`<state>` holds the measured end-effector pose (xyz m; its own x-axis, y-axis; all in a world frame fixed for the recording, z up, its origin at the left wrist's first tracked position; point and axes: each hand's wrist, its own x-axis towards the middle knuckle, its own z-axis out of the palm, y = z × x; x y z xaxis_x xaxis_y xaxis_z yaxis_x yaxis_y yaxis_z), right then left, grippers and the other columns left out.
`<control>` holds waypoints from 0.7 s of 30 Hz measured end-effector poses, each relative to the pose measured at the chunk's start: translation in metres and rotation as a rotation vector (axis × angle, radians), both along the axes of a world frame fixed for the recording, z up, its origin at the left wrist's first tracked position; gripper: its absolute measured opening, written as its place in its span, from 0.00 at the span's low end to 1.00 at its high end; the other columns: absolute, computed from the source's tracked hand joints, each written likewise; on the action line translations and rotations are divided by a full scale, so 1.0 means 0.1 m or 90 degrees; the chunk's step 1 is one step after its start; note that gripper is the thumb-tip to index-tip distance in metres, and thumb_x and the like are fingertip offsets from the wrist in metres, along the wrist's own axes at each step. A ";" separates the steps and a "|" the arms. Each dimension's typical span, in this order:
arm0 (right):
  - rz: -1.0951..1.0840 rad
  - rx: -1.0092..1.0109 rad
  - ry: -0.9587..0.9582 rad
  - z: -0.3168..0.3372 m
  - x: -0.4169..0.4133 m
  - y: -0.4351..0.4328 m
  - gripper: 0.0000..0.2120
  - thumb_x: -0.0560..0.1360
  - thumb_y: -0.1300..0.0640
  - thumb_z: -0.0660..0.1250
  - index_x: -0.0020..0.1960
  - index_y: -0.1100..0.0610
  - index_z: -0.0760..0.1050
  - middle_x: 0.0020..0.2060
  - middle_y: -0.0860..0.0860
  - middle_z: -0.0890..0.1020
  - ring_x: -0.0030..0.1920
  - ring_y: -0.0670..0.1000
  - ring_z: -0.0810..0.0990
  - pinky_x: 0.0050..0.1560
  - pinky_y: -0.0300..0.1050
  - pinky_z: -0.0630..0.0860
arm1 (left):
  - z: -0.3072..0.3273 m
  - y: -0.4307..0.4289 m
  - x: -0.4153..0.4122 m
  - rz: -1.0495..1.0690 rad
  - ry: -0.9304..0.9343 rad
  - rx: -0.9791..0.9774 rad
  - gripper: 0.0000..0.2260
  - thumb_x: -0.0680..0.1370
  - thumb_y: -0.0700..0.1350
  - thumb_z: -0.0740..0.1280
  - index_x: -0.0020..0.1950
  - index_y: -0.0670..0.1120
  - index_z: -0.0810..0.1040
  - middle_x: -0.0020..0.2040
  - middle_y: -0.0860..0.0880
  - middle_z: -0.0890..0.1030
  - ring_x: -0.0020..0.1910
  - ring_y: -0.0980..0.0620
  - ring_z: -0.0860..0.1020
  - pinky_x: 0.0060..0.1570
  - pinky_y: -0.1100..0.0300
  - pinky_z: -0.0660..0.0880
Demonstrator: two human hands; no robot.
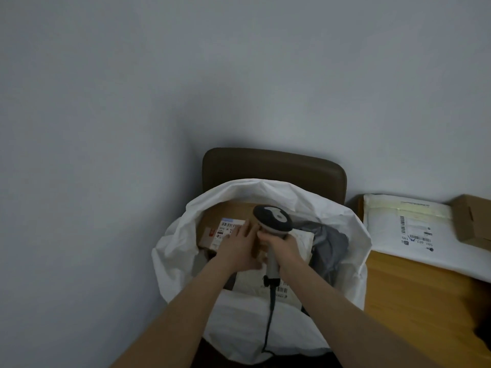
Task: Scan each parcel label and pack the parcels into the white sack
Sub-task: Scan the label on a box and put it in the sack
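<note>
Low in the centre of the frame, the left hand (237, 245) is lying flat, fingers straight, on a cardboard box (231, 208) inside the white sack (172, 261), and it is covering part of that box's label (228, 227). Just beside it, the right hand (285, 247) is gripping the scanner (272, 217) by its handle. If a scan is intended here, the fingers are probably blocking the barcode. The scanner's cable (269, 314) is trailing over the sack's near rim and could snag on parcels. At the right edge a white mailer (385, 229) is lying on the tabletop (414, 288), not yet packed. Its label is showing what seems to be "THS" beside barcodes; the rest is too blurred.
</note>
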<state>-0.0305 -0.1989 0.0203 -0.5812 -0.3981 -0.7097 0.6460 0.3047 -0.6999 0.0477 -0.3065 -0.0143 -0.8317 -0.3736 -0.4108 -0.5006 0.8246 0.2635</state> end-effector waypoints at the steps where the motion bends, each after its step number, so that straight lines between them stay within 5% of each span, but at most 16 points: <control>1: -0.018 0.013 0.013 -0.01 -0.03 0.03 0.15 0.70 0.61 0.74 0.56 0.60 0.78 0.52 0.58 0.83 0.54 0.58 0.81 0.59 0.58 0.77 | -0.01 0.05 -0.04 0.023 0.000 0.030 0.44 0.71 0.60 0.69 0.78 0.53 0.45 0.79 0.46 0.47 0.76 0.41 0.52 0.70 0.39 0.60; 7: -0.095 0.050 -0.002 -0.14 -0.34 0.37 0.08 0.74 0.61 0.71 0.51 0.63 0.77 0.42 0.59 0.84 0.39 0.54 0.83 0.35 0.45 0.77 | -0.11 -0.03 -0.06 0.126 -0.030 -0.008 0.38 0.77 0.57 0.63 0.78 0.53 0.43 0.78 0.42 0.49 0.76 0.37 0.52 0.69 0.37 0.62; 21: -0.133 0.042 0.004 -0.01 -0.20 0.72 0.06 0.75 0.61 0.70 0.42 0.63 0.77 0.27 0.54 0.82 0.27 0.49 0.80 0.28 0.40 0.77 | -0.20 -0.05 -0.19 0.165 -0.054 0.006 0.36 0.78 0.55 0.63 0.78 0.52 0.43 0.77 0.40 0.50 0.74 0.35 0.54 0.70 0.39 0.60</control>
